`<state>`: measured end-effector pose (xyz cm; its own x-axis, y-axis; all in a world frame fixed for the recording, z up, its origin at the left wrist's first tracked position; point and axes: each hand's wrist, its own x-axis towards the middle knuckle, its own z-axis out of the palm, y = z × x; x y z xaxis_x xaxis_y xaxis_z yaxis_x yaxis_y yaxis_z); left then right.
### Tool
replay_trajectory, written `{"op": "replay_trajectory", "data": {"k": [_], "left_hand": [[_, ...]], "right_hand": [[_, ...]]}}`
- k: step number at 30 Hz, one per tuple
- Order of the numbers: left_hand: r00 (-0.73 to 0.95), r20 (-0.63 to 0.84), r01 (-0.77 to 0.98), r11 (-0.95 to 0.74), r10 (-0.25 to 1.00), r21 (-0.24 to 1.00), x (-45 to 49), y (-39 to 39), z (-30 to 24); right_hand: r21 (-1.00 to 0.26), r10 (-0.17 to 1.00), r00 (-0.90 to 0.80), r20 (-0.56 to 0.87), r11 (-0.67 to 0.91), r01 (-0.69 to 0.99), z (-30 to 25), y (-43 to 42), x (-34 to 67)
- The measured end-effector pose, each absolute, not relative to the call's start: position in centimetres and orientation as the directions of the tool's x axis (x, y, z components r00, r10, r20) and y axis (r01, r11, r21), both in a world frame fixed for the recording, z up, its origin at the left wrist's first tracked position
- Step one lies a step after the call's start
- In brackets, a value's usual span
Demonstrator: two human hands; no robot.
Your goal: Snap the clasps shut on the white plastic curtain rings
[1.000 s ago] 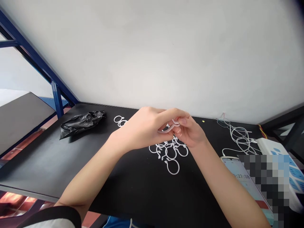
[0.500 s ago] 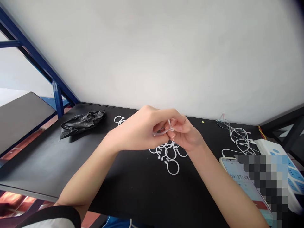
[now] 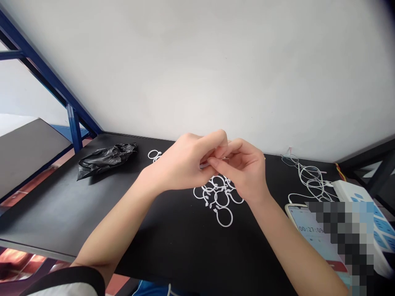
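My left hand (image 3: 188, 162) is closed on a white plastic ring (image 3: 204, 165), which shows only in small part between thumb and fingers. From the right, my right hand (image 3: 248, 170) meets it, thumb and fingers pinched at the same ring; most of the ring is hidden by the fingers. Just below my hands, a loose pile of white snap rings (image 3: 221, 199) lies on the black table (image 3: 191, 246). The nearest of these has a visible gap with small knobbed ends. A few more white rings (image 3: 153, 154) lie farther left, partly covered by my left hand.
A crumpled black plastic bag (image 3: 106, 160) lies at the table's left. To the right are a tangled white cable (image 3: 310, 181), a phone (image 3: 304, 222) with a running timer and a white power strip (image 3: 344, 191). A pale wall (image 3: 216, 74) rises behind the table.
My right hand has turned and risen a little, its thumb now reaching left over the ring. My left index finger is raised higher. The ring is more hidden, and more of the pile shows.
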<state>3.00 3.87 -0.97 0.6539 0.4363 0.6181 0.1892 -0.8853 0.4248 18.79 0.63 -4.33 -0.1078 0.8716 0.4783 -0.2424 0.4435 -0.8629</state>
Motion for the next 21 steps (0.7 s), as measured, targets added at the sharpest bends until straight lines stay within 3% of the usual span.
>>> {"op": "replay_trajectory", "data": {"k": [4,7,15,21], "left_hand": [[0.667,0.597,0.128,-0.858,0.446,0.497,2.9,3.9,-0.9],[0.691,0.549,0.055,-0.792,0.470,0.608,2.8,3.6,-0.7],[0.725,0.461,-0.046,-0.631,0.512,0.774,2.2,3.2,-0.1],[0.708,0.454,-0.055,-0.600,0.541,0.798,2.0,3.2,0.1]], "right_hand": [[-0.679,0.677,0.058,0.734,0.731,0.066,-4.6,-0.3,17.7],[-0.515,0.505,0.104,0.857,0.831,0.209,-5.0,-0.4,17.3],[-0.298,0.253,0.172,0.952,0.892,0.341,-5.9,-0.1,17.5],[-0.254,0.204,0.164,0.965,0.879,0.404,-6.3,0.0,17.4]]}}
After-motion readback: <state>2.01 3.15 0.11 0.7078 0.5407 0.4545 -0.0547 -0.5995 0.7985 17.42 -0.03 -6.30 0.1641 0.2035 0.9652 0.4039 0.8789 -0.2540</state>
